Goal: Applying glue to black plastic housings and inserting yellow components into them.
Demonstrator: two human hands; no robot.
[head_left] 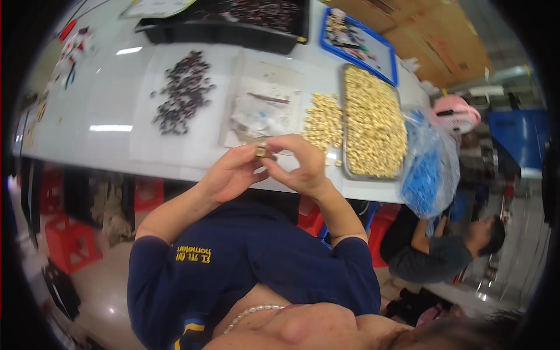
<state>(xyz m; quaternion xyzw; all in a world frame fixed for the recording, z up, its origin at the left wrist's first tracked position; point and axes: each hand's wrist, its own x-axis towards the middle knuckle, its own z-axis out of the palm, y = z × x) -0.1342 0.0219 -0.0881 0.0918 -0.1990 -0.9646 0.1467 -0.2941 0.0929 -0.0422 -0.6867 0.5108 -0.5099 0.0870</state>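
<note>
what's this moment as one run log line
left hand: fingertips on small gold-coloured piece | right hand: fingertips at same piece | table: dark pieces, loose gold-coloured pieces, filled metal tray

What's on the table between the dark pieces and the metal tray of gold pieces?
In the head view, left to right: a pale board or tray bearing a clear plastic bag and a thin reddish stick, then loose gold pieces.

Far on the right is a big brown cardboard box [461, 44], with a blue tray [393, 64] beside it. On the right, a see-through plastic bag [446, 157] holds blue stuff [423, 178]. Another person [431, 259] is near on the right. A red stool [73, 244] stands near on the left.
</note>
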